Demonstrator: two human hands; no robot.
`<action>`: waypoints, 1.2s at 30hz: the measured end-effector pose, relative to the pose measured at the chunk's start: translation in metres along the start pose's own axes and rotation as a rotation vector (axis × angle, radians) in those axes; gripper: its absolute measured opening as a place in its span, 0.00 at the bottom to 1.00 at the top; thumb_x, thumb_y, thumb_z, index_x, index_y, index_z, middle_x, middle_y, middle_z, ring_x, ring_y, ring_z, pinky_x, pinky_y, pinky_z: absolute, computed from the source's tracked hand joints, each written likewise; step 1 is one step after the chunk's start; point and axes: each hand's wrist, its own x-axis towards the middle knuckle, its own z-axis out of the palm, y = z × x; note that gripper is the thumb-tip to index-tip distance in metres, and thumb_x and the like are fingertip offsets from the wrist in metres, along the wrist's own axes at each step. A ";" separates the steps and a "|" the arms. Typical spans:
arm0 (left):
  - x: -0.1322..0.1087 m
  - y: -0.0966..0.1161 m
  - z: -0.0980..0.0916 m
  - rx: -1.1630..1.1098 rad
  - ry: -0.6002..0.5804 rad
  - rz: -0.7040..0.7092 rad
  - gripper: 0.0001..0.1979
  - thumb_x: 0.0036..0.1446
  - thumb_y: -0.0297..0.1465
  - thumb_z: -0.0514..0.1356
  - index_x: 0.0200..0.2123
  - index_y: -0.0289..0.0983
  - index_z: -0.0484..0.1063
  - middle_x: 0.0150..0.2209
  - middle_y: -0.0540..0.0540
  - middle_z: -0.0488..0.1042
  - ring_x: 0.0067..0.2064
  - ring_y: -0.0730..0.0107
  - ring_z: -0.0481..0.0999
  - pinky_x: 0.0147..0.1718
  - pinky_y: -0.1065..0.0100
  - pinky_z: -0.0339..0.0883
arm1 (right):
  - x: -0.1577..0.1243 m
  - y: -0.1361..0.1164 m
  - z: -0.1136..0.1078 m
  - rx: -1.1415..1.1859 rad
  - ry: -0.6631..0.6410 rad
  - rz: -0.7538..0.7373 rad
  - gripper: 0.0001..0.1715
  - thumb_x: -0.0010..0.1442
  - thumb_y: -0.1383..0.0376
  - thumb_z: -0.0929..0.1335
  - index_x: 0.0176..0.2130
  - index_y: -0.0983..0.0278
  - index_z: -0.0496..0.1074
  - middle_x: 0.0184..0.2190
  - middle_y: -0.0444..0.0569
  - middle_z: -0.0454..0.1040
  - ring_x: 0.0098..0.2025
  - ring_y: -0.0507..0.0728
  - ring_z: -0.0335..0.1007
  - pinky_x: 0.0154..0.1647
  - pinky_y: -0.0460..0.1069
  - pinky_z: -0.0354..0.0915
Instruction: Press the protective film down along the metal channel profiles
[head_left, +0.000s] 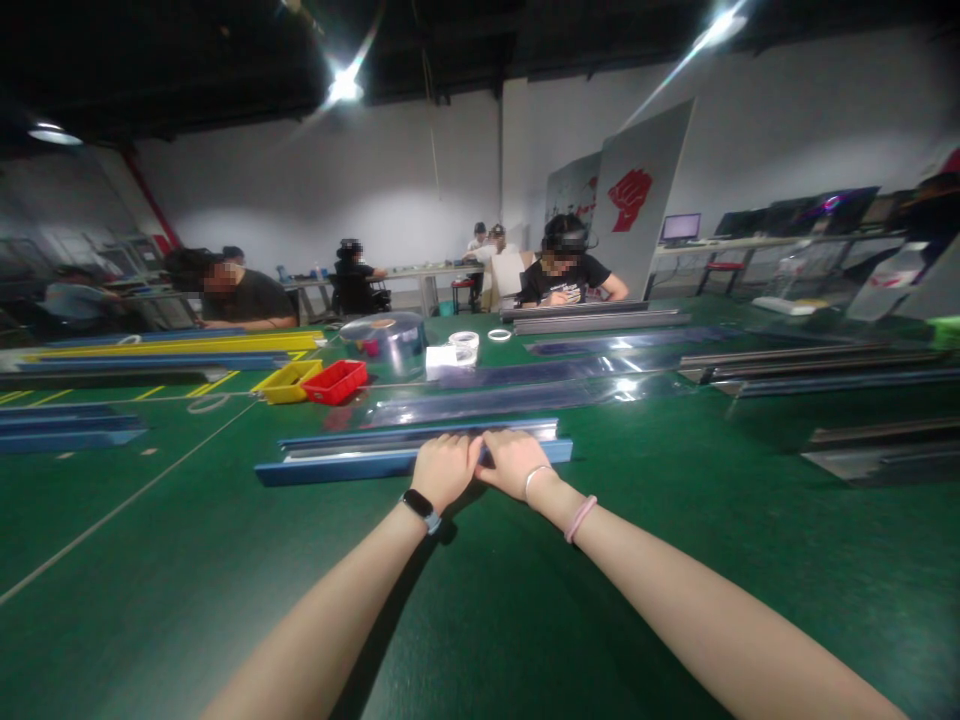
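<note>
A long blue channel-shaped profile [337, 467] lies crosswise on the green table in front of me, with a pale strip along its inside. My left hand [444, 468], a dark watch at its wrist, rests over the middle of the profile with its fingers curled across it. Beside it, thumbs almost touching, my right hand [514, 460] grips the same profile a little further right. The fingertips of both hands are partly hidden behind the profile's far side. Just beyond it, clear plastic strips [487, 398] lie flat and shiny.
A yellow bin [291, 382] and a red bin [335, 382] stand left of a roll of clear film [382, 335]. More profiles lie at far left and right, including grey ones [817, 362]. Across the table sits a co-worker [566, 270]; bottles stand at far right.
</note>
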 end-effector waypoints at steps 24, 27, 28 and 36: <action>0.000 -0.001 -0.002 0.042 0.064 -0.015 0.19 0.58 0.35 0.41 0.26 0.35 0.67 0.25 0.44 0.70 0.30 0.67 0.68 0.30 0.67 0.55 | -0.003 -0.003 -0.001 -0.002 0.035 0.070 0.26 0.52 0.46 0.54 0.37 0.65 0.60 0.31 0.54 0.69 0.34 0.59 0.64 0.35 0.51 0.54; 0.000 -0.001 -0.001 0.044 0.060 -0.004 0.19 0.58 0.35 0.41 0.26 0.35 0.66 0.25 0.45 0.70 0.30 0.67 0.68 0.30 0.67 0.55 | -0.002 -0.002 0.002 -0.004 0.040 0.083 0.28 0.51 0.45 0.55 0.36 0.65 0.60 0.31 0.54 0.69 0.34 0.59 0.64 0.34 0.51 0.55; 0.000 -0.001 -0.001 0.043 0.056 0.004 0.19 0.58 0.35 0.41 0.26 0.36 0.66 0.25 0.45 0.70 0.30 0.67 0.68 0.30 0.67 0.55 | -0.001 -0.002 0.003 -0.005 0.039 0.082 0.28 0.51 0.45 0.55 0.36 0.65 0.60 0.31 0.54 0.69 0.34 0.59 0.64 0.34 0.51 0.55; 0.000 0.000 -0.001 0.029 0.031 0.041 0.19 0.59 0.36 0.41 0.25 0.36 0.65 0.25 0.46 0.70 0.30 0.68 0.67 0.30 0.67 0.54 | 0.000 0.001 -0.001 -0.003 -0.002 0.060 0.25 0.50 0.47 0.57 0.37 0.65 0.61 0.31 0.53 0.69 0.35 0.59 0.65 0.34 0.51 0.56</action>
